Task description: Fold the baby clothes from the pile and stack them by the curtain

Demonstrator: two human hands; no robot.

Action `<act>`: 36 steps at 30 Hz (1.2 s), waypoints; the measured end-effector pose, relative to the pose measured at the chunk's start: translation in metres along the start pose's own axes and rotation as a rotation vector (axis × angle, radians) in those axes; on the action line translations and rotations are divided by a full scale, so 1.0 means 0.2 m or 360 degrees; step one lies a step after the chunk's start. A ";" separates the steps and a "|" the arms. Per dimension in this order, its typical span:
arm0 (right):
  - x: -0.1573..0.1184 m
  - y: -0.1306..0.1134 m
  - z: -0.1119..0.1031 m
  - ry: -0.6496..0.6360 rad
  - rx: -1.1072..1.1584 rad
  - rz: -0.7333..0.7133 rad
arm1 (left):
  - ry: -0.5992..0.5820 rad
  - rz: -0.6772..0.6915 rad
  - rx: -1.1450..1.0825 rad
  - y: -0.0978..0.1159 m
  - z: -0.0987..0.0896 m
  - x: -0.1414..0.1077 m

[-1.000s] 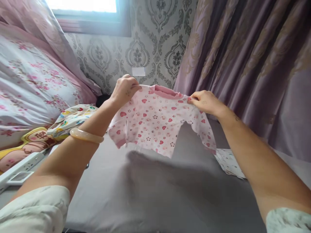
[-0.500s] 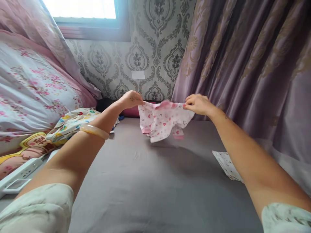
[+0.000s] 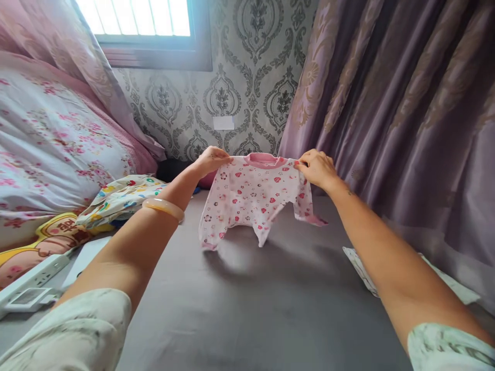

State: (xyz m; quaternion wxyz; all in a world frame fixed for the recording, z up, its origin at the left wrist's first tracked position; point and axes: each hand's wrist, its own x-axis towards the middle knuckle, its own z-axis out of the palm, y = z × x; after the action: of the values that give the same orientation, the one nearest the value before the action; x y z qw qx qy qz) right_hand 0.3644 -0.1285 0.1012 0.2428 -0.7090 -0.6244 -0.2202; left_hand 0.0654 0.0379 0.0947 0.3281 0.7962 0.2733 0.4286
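Note:
A small long-sleeved baby shirt (image 3: 255, 193), white with pink and red hearts and flowers, hangs spread out between my two hands. Its pink collar (image 3: 265, 160) is at the top, and the sleeves end in pink cuffs. My left hand (image 3: 212, 161) pinches one shoulder between thumb and fingers. The opposite shoulder is pinched in my right hand (image 3: 317, 167). Below, the hem hangs unevenly just over the grey sheet (image 3: 247, 309), where the shirt's shadow falls; whether the hem touches the sheet I cannot tell.
Folded printed cloth (image 3: 361, 270) lies partly behind my right forearm. On the left are a patterned cloth heap (image 3: 124, 198), a cartoon cushion (image 3: 50, 239), a white power strip (image 3: 36, 278) and floral bedding (image 3: 58, 139). Purple curtains (image 3: 406, 129) hang at the right.
The shirt was bunched and swinging away from me; now it hangs opened out, with its front and both sleeves lower and spread. Both hands keep their hold at the shoulders.

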 end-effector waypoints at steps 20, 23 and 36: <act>-0.11 -0.03 -0.03 -0.0099 0.1059 0.0336 | 0.0134 -0.0134 -0.0271 0.10 0.09 -0.17; -0.19 -0.03 -0.17 -0.0400 0.1320 0.0303 | 0.0005 -0.0139 -0.0311 0.17 0.01 -0.25; -0.26 0.04 -0.28 -0.1081 0.1582 0.0701 | -0.0509 -0.0570 0.0326 0.22 -0.21 -0.28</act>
State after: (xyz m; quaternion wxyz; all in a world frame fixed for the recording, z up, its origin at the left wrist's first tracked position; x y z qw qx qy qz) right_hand 0.3654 -0.2051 0.1130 0.3709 -0.6537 -0.5337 0.3875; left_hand 0.0091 -0.0192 0.1173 0.3555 0.8218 0.3965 0.2025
